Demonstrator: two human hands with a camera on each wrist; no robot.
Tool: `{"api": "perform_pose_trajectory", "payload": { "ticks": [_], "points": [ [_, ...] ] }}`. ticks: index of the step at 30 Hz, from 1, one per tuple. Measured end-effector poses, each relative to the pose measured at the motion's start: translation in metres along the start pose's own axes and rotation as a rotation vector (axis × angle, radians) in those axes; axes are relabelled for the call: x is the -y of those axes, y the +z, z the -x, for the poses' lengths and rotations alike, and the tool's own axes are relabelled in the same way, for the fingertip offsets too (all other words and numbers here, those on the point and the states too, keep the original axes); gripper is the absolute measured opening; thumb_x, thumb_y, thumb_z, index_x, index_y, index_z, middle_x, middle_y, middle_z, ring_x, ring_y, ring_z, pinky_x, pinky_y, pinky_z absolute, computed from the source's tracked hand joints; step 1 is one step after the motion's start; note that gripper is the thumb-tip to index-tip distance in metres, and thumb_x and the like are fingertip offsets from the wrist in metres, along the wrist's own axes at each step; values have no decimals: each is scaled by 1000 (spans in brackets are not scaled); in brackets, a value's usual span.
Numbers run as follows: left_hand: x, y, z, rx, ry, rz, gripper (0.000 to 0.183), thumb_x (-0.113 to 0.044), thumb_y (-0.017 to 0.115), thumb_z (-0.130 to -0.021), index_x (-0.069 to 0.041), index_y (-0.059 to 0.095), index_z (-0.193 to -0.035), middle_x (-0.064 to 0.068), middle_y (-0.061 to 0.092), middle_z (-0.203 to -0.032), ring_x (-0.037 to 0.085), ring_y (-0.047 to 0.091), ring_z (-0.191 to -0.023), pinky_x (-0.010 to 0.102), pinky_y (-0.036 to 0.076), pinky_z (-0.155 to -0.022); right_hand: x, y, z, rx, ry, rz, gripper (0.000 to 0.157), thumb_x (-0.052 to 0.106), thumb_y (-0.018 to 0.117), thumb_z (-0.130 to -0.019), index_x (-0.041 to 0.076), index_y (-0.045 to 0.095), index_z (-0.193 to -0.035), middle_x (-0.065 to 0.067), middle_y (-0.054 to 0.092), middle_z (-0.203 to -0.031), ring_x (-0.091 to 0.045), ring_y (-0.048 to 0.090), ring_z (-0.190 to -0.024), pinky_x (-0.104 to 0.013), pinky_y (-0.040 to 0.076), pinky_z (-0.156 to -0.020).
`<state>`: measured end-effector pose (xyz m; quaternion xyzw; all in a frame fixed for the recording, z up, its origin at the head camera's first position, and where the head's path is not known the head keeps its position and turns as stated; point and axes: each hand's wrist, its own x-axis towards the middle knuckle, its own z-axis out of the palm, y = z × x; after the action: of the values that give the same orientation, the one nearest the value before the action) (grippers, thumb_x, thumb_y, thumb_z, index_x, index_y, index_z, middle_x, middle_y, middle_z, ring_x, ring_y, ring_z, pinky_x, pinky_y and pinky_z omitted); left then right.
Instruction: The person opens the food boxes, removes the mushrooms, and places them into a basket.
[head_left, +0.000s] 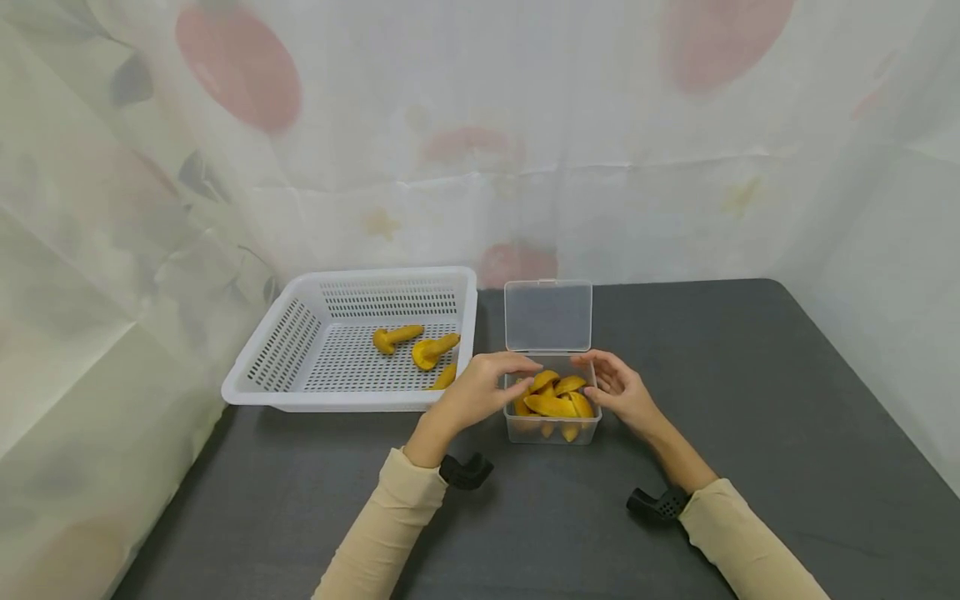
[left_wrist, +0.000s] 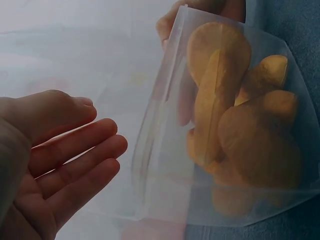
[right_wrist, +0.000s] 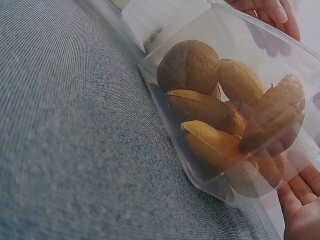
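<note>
A clear plastic box point(head_left: 517, 433) holds several yellow mushrooms point(head_left: 551, 406). Its hinged lid point(head_left: 548, 315) stands raised at the back. At the box's left side is my left hand point(head_left: 480, 385), thumb and fingers apart; the left wrist view shows that hand point(left_wrist: 65, 155) with nothing in it, a gap between it and the box. My right hand point(head_left: 622, 396) is at the right rim, its fingers loosely bent. In the right wrist view the right hand point(right_wrist: 302, 200) is beside the clear wall; whether it touches the wall I cannot tell.
To the left of the box stands a white perforated basket point(head_left: 255, 392) with 3 yellow mushrooms point(head_left: 429, 353) visible in it, one partly hidden by the basket's edge and my left hand. Both rest on a dark grey table point(head_left: 750, 400). A patterned curtain point(head_left: 637, 217) hangs behind the table.
</note>
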<state>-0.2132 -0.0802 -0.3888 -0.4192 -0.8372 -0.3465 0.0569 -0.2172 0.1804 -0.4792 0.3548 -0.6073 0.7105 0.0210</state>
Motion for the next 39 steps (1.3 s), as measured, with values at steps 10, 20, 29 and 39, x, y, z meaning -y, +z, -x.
{"api": "perform_pose_trajectory", "payload": {
  "ticks": [10, 20, 29, 39],
  "points": [
    [1, 11, -10, 153, -25, 89, 26, -10, 62, -93, -1, 69, -116, 15, 72, -113, 20, 68, -94, 39, 59, -78, 0, 1, 0, -9, 20, 15, 50, -5, 55, -93, -24, 30, -131, -2, 56, -136, -6, 52, -129, -15, 44, -108],
    [9, 21, -17, 248, -17, 110, 27, -12, 63, -93, 0, 68, -117, 15, 71, -113, 19, 67, -88, 32, 60, -77, -3, 1, 1, -2, 16, 3, 48, -6, 54, -93, -22, 32, -132, 0, 56, -136, -4, 52, -129, -15, 44, -108],
    [11, 23, -21, 326, -40, 83, 36, -17, 70, -88, 0, 66, -119, 15, 70, -114, 23, 68, -96, 35, 59, -86, -3, 1, 0, -1, 21, -8, 48, -6, 55, -93, -22, 31, -132, 0, 55, -136, -4, 52, -129, -15, 44, -108],
    [9, 23, -24, 394, -71, -6, 36, -15, 72, -87, -1, 67, -119, 13, 71, -114, 21, 68, -98, 30, 58, -89, -2, 0, 0, -2, 9, -9, 50, -4, 56, -93, -24, 29, -131, 1, 56, -136, -4, 52, -129, -14, 43, -108]
  ]
}}
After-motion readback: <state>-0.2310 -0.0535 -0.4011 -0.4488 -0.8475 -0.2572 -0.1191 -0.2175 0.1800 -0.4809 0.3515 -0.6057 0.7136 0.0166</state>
